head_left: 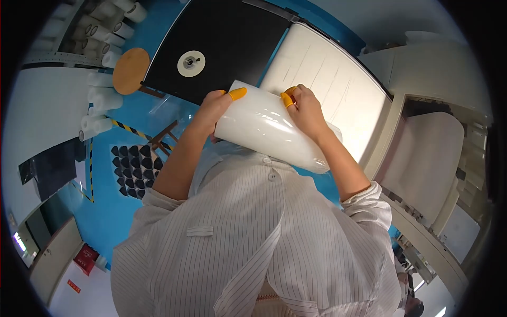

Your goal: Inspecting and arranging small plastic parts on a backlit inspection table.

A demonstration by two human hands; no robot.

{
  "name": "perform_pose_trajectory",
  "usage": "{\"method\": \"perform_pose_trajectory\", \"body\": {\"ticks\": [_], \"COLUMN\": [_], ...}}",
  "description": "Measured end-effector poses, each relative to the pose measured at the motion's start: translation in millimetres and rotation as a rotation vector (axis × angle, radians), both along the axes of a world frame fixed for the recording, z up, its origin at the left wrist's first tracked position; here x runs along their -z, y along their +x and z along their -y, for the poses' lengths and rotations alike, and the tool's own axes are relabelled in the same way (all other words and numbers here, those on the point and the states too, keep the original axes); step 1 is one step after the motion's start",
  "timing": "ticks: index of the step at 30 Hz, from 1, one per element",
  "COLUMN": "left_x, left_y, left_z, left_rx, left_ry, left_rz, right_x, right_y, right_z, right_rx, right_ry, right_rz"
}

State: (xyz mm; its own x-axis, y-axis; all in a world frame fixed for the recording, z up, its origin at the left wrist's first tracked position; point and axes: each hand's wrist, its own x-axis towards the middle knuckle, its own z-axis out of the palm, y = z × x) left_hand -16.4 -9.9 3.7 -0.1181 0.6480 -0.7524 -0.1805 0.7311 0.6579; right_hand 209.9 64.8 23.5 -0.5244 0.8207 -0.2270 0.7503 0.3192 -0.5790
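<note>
Head view, read from your left to your right. At far left, a cluster of white rolls (100,98) stands on end on the blue floor (105,211), with more of the same rolls (105,26) racked above them toward the top edge. Just right of these sits a round tan disc (130,70), touching the corner of a black panel (222,47) that carries a white hub (190,63) at its middle. Below the disc, a yellow-and-black striped line (129,129) crosses the floor, and below that lies a grid of dark cones (134,169).

At centre, your left hand (214,108), an orange cot on one fingertip (237,93), is closed around the near-left end of a large white roll wrapped in clear film (264,127). The roll is held in the air against your chest, above your striped white smock (253,238), and tilts down toward your right. Your right hand (306,113), also with an orange-tipped finger (287,100), grips the top edge of the same roll, fingers curled and pinching at the film.

Behind the roll, to the right of the black panel, a cream sheet (327,79) lies flat on the table (393,132). Farther right, a second pale curved surface (428,158) shows; what it is cannot be told.
</note>
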Motion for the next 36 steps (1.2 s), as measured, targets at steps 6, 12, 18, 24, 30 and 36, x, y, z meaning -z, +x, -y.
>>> {"method": "perform_pose_trajectory", "body": {"ticks": [6, 12, 18, 24, 30, 36], "left_x": [13, 6, -40, -124, -177, -187], "left_y": [-5, -5, 16, 53, 107, 139], "left_z": [11, 18, 27, 31, 18, 14], "left_rx": [0.042, 0.032, 0.161, 0.741, 1.267, 1.440], "left_ry": [0.068, 0.120, 0.241, 1.009, 1.582, 1.616], "left_rz": [-0.084, -0.006, -0.202, -0.569, -0.425, -0.494], "right_x": [8, 33, -4, -75, -105, -87], "right_y": [8, 28, 48, 79, 112, 118], "right_z": [3, -55, -5, 58, 108, 121], "right_rx": [0.038, -0.021, -0.176, 0.415, 0.643, 0.714], "right_ry": [-0.084, -0.800, -0.635, -0.519, -0.205, -0.155], "right_rz": [0.003, 0.239, 0.143, -0.367, -0.685, -1.081]}}
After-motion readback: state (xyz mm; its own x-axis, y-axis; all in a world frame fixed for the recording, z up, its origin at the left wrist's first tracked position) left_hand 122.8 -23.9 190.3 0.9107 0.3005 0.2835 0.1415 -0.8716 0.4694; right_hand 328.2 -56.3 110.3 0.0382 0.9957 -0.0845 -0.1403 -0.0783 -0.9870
